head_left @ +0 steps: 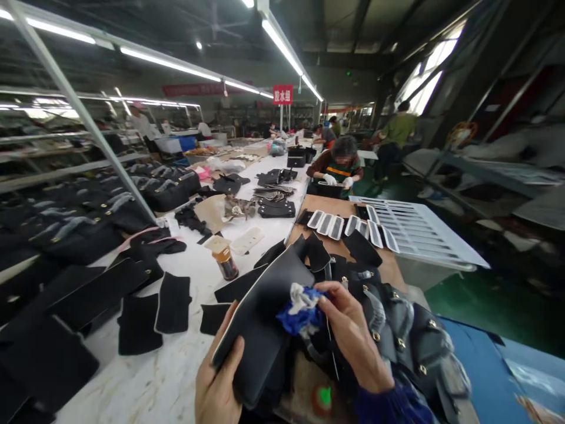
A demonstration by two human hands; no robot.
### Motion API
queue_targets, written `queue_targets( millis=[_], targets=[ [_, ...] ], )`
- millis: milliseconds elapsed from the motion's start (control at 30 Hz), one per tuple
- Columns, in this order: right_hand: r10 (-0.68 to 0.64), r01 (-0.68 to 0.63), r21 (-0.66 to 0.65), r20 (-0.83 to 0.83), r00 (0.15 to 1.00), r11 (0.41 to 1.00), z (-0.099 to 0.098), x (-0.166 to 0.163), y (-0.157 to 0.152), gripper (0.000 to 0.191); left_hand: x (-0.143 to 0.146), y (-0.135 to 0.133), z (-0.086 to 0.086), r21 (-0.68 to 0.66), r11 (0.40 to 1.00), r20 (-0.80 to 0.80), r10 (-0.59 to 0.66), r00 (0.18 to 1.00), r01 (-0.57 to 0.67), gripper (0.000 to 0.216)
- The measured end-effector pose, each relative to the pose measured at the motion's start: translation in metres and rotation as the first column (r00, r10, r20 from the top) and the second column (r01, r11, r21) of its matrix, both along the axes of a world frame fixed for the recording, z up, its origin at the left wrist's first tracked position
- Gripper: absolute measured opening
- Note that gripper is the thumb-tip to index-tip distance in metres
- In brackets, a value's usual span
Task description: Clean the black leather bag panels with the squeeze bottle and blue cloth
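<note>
My left hand (pixel 223 371) grips the near left edge of a black leather panel (pixel 265 306) with a pale cut edge, thumb on its face. The panel is held tilted above the table. A crumpled blue and white cloth (pixel 302 309) is pinched in my right hand (pixel 351 333), close against the panel's right side; whether it touches cannot be made out. Below my hands, a small container with a green top (pixel 324 396) is partly in shadow. Black bags (pixel 391 324) with wrapped handles and gold fittings lie to the right of my right hand.
Cut black pieces (pixel 172 303) lie on the white table (pixel 132 383) at left. A jar of dark liquid (pixel 226 262) stands beyond the panel. White-framed parts (pixel 326 224) rest on brown board. Across the table, a co-worker in white gloves (pixel 338 179) handles a dark piece. A white rack (pixel 419 227) stands at right.
</note>
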State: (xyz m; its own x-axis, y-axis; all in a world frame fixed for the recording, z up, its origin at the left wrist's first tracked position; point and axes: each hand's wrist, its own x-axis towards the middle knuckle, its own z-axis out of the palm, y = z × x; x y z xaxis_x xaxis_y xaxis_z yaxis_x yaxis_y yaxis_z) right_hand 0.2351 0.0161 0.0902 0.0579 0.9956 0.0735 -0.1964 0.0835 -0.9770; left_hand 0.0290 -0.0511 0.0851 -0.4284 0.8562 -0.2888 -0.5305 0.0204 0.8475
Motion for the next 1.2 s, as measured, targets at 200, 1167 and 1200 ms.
queue_targets(
  millis=[200, 1167, 1200],
  targets=[
    [-0.150, -0.090, 0.357, 0.591, 0.793, 0.930, 0.005, -0.048, -0.015, 0.053, -0.017, 0.009, 0.001, 0.000, 0.990, 0.097, -0.140, 0.985, 0.140, 0.077],
    [-0.515, -0.037, 0.578, 0.753, 0.410, 0.815, 0.038, -0.103, -0.015, 0.010, -0.093, 0.042, -0.028, 0.168, 0.956, -0.833, 0.007, 0.552, 0.241, 0.026],
    [-0.497, -0.047, 0.564, 0.760, 0.418, 0.824, 0.038, -0.104, -0.015, 0.010, -0.093, 0.042, -0.027, 0.175, 0.958, -0.833, 0.020, 0.554, 0.228, 0.026]
  ],
)
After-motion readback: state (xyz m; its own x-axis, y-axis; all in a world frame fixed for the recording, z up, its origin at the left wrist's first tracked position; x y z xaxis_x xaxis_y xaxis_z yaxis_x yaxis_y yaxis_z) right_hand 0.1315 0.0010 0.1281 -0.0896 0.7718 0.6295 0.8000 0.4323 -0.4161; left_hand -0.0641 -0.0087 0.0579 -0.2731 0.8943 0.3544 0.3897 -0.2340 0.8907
